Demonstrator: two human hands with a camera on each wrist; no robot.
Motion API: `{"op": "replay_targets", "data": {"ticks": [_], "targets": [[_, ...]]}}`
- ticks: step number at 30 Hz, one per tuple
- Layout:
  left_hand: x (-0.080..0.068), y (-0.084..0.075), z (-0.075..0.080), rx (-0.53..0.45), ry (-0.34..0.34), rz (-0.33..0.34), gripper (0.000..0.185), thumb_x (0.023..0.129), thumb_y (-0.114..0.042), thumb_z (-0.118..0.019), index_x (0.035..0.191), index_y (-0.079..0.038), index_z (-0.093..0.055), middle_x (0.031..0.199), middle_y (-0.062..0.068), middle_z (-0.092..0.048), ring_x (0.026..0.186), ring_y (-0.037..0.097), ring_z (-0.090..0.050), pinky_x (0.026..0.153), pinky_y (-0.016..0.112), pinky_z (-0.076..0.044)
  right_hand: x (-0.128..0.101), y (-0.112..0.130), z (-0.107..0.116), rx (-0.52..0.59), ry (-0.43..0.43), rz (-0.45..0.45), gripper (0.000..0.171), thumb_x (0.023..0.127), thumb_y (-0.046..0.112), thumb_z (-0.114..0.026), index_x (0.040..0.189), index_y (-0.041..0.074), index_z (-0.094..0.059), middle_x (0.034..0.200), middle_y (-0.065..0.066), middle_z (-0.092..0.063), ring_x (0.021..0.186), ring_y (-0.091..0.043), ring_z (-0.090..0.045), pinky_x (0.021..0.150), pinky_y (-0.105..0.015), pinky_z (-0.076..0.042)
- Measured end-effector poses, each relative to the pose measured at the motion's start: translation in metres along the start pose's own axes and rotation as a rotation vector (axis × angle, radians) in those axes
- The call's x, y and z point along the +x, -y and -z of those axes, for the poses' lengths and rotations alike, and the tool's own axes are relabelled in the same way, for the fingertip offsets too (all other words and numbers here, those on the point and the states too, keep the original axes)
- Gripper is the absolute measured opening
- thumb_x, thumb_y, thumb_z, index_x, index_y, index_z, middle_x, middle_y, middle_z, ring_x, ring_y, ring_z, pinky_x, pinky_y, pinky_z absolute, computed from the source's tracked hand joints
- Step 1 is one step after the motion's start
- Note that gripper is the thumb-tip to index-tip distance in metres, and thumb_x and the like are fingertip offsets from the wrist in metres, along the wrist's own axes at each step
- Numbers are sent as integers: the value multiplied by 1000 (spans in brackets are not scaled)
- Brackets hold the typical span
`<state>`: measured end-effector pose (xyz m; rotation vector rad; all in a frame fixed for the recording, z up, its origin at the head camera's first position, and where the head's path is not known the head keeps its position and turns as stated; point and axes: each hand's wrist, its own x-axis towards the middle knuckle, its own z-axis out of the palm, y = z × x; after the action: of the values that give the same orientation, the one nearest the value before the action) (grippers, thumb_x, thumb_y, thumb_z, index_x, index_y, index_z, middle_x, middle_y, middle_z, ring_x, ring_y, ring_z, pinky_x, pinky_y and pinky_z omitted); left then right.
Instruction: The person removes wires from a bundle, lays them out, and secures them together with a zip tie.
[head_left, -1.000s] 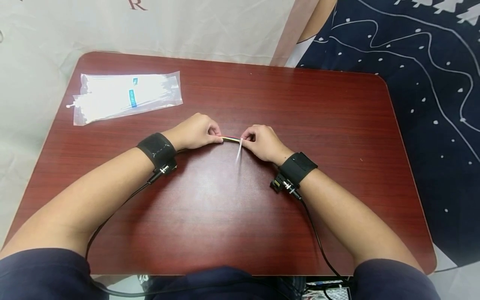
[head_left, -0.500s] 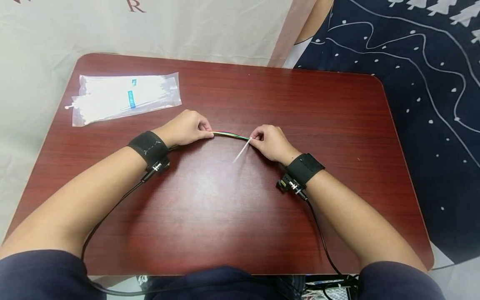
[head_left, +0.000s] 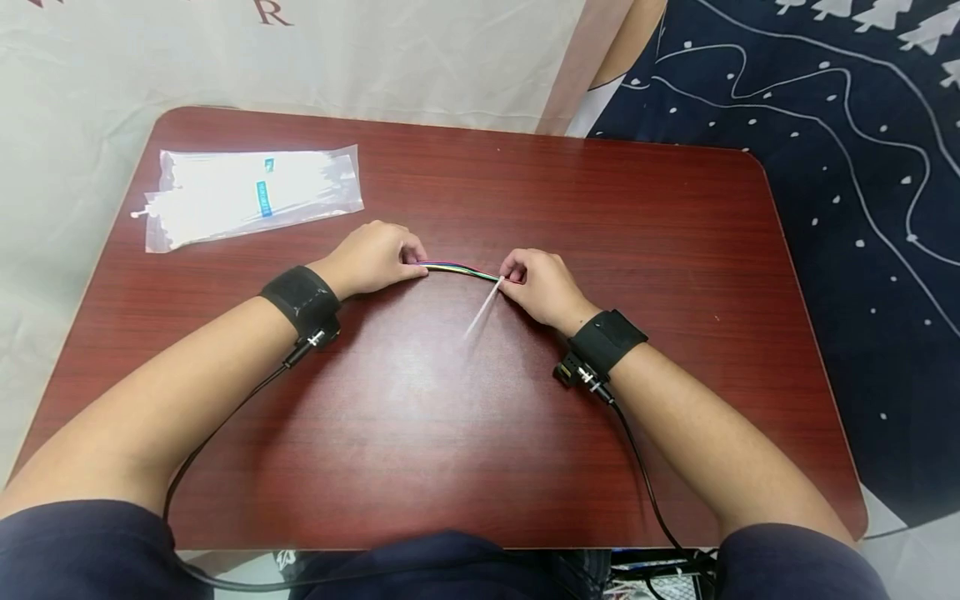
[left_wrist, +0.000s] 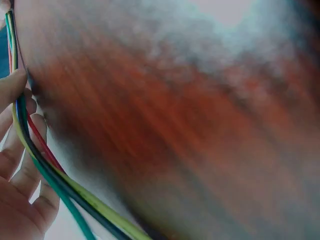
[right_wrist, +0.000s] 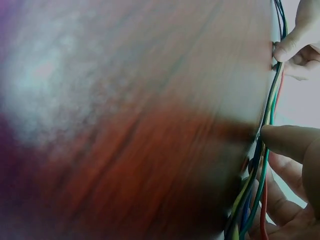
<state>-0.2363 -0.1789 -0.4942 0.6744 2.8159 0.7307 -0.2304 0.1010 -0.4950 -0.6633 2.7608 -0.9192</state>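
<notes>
**Wire bundle pinched at both ends, zip tie tail swung lower**

The bundle of coloured wires lies in a shallow arc on the red-brown table, just left of its middle and slightly toward the far side. It spans the short gap between the two hands. In the left wrist view the strands show green, yellow, red and dark, running past the curled fingers. In the right wrist view the same wires pass between thumb and fingers.

The left hand is clenched around the left end of the bundle, thumb and fingertips pinching it. The right hand pinches the right end, where a white zip tie sits on the wires — its loose tail slants toward the near left over the tabletop.

Against the frame half a second before, the hands sit almost where they were; the right hand has drawn a touch nearer, and the tie's tail looks blurred and points a little further down. A second ago the hands were closer together, with less wire showing between them.

A clear plastic bag of white zip ties lies at the far left of the table, well apart from the hands. Black wrist straps with cables — one on each forearm — trail back to the near edge.
</notes>
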Motion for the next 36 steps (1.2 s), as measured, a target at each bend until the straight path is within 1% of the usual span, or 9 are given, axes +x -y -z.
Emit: {"op": "replay_targets", "data": {"ticks": [5, 8, 13, 19, 22, 25, 30, 33, 36], "targets": [[2, 1, -1, -16, 31, 20, 25, 85, -27, -75, 107, -17, -72, 81, -5, -66, 80, 12, -60, 77, 35, -45, 1, 1, 2, -17, 26, -1, 11, 82, 11, -74, 91, 8, -68, 83, -5, -58, 79, -19, -54, 73, -32, -43], [2, -1, 0, -6, 38, 4, 27, 84, -26, -75, 109, -16, -72, 85, -2, -66, 83, 15, -60, 78, 37, -45, 0, 0, 7, -39, 59, -7, 18, 81, 13, -76, 97, 8, -68, 86, -6, -58, 82, -20, -54, 74, -34, -42], [2, -4, 2, -1, 47, -15, 31, 83, -25, -77, 111, -15, -71, 90, 1, -63, 84, 17, -58, 78, 37, -45, -4, -3, 18, -124, 114, 1, 26, 79, 19, -79, 101, 11, -69, 88, -4, -58, 83, -20, -53, 76, -40, -41], [7, -9, 0, 10, 49, -70, 37, 82, -28, -78, 116, -16, -69, 92, 1, -58, 82, 16, -54, 76, 34, -43, -10, -7, 23, -201, 115, 3, 27, 78, 24, -81, 99, 13, -69, 87, -2, -58, 81, -18, -54, 75, -41, -40], [14, -18, -3, 33, 44, -102, 39, 82, -31, -78, 118, -19, -68, 91, -1, -57, 84, 14, -52, 78, 35, -38, -11, -8, 21, -234, 98, 32, 23, 78, 25, -81, 95, 13, -69, 85, -2, -57, 79, -19, -53, 73, -39, -41], [24, -32, -7, 56, 43, -131, 38, 81, -34, -78, 117, -22, -69, 93, -3, -57, 88, 13, -51, 77, 39, -34, -11, -7, 18, -260, 73, 69, 18, 80, 24, -79, 91, 12, -70, 81, -2, -56, 76, -20, -52, 69, -38, -42], [42, -59, -16, 73, 91, -168, 31, 81, -35, -78, 110, -24, -72, 99, -4, -61, 95, 15, -52, 79, 41, -33, -11, -5, 14, -300, 45, 110, 14, 84, 21, -75, 92, 10, -71, 79, -2, -58, 75, -22, -54, 68, -39, -43], [50, -70, -22, 102, 118, -166, 28, 81, -34, -78, 107, -25, -73, 98, -5, -62, 95, 16, -53, 79, 41, -33, -10, -5, 12, -315, 36, 124, 13, 85, 20, -74, 92, 10, -72, 80, -2, -60, 77, -23, -56, 70, -40, -44], [55, -77, -27, 129, 120, -157, 21, 81, -30, -77, 102, -25, -74, 93, -6, -62, 91, 15, -53, 78, 40, -33, -10, -6, 13, -312, 29, 127, 11, 85, 19, -74, 92, 11, -72, 80, -2, -61, 78, -23, -55, 71, -41, -44]]}}
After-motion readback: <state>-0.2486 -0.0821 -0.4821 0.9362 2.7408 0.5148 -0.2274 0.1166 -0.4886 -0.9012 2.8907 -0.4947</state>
